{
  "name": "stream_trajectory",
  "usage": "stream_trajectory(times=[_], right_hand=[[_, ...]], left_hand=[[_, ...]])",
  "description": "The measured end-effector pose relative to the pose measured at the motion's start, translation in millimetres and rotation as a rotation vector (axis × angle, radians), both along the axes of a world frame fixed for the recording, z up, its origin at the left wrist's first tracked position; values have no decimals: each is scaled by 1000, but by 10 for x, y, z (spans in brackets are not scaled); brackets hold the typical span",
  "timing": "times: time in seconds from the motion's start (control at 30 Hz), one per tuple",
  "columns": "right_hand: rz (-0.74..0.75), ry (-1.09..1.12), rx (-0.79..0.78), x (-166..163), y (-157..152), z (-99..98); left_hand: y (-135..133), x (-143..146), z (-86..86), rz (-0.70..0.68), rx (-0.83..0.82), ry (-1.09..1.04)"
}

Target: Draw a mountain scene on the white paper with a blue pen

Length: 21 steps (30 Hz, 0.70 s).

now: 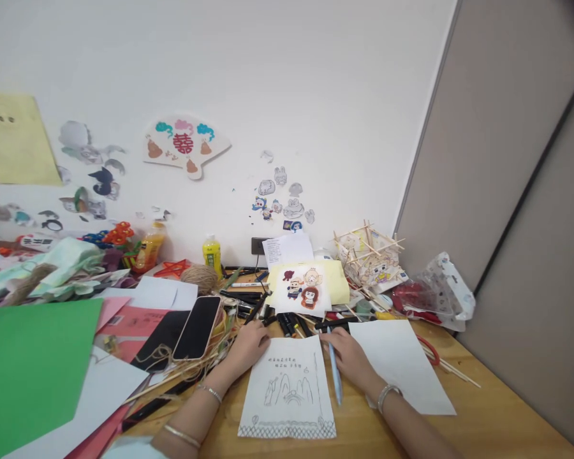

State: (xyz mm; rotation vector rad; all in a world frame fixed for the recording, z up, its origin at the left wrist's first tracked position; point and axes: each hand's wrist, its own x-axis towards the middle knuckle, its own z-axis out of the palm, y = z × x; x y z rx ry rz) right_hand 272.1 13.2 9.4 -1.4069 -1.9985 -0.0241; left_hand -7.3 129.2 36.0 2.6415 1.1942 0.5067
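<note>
A white sheet with a line drawing (294, 389) lies in front of me on the wooden table. It bears handwriting, mountain shapes, a bridge and a lattice border. My left hand (249, 344), fingers curled, is at its upper left corner and seems to pinch the edge. At the upper right corner is my right hand (347, 354), closed, with a light blue pen (335, 375) between its fingers pointing toward me. Just beyond, a coloured cartoon picture (303, 292) leans on pale yellow paper (338, 280). Black markers (287, 325) lie below it.
A blank white sheet (406, 366) is on the right, beside red scissors handles (428, 349). To the left are a phone (198, 328), green card (33, 363) and twine. Bottles, a yarn ball (199, 278) and a stick frame (370, 255) stand along the wall.
</note>
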Motion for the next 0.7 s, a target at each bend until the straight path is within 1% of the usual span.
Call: stream_trajectory(times=[0.2,0.3,0.37,0.43,0.53,0.6,0.63,0.7], right_hand=[[-28,21,4,-3,-25,56],[-45,42,16,-6,-53,92],[-58,111,27,-6,-74,111],[-63,229,37,-7,-95,126],[-62,346,51,-14,-119,141],[-52,380,54,-24,-127,148],[-37,399,53,-31,-129,151],[-24,456,30,-44,-132,158]], left_hand=[[-54,11,120,73,-93,-30],[-99,-32,187,93,-137,-33],[-130,-93,235,99,-151,-16],[-161,-159,287,108,-139,15],[-237,-174,341,124,-55,58],[-351,-79,329,90,23,80],[-432,-1,302,34,50,97],[-635,180,207,-137,87,135]])
